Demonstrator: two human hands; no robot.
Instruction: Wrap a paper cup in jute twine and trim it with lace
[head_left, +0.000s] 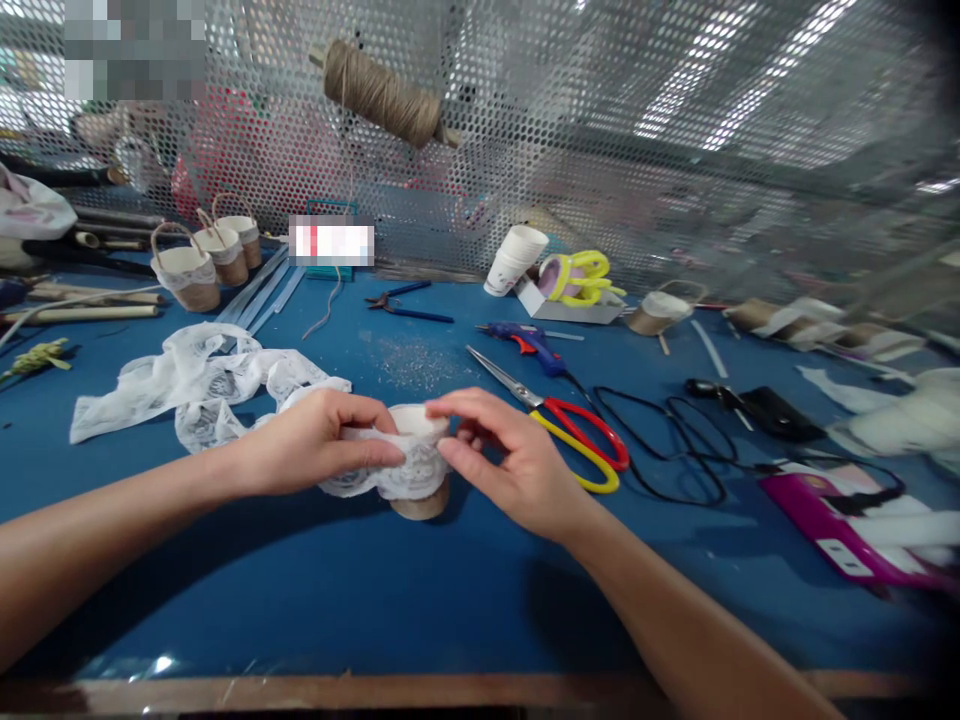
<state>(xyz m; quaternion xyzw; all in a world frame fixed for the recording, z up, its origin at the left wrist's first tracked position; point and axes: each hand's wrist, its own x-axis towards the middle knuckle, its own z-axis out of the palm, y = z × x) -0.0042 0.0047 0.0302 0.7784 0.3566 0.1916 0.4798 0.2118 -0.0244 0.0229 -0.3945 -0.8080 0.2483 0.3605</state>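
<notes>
A small brown paper cup [420,506] with a white inside is between my hands, close above the blue table. White lace ribbon [409,472] lies around its upper outside. My left hand [322,440] pinches the lace against the cup's left rim, fingers inside and thumb outside. On the other side, my right hand [517,455] grips the right rim, index finger on top and thumb against the lace. Its other fingers are partly hidden. The loose length of lace [217,375] runs from under my left hand into a crumpled pile on the left.
Scissors [551,405] and a blue glue gun [525,340] with a looping black cord lie right of the cup. Pliers [409,300], glue sticks [262,290] and small handled baskets [187,278] are farther back. A twine spool [382,95] hangs on the mesh. Stacked paper cups [514,260] stand behind.
</notes>
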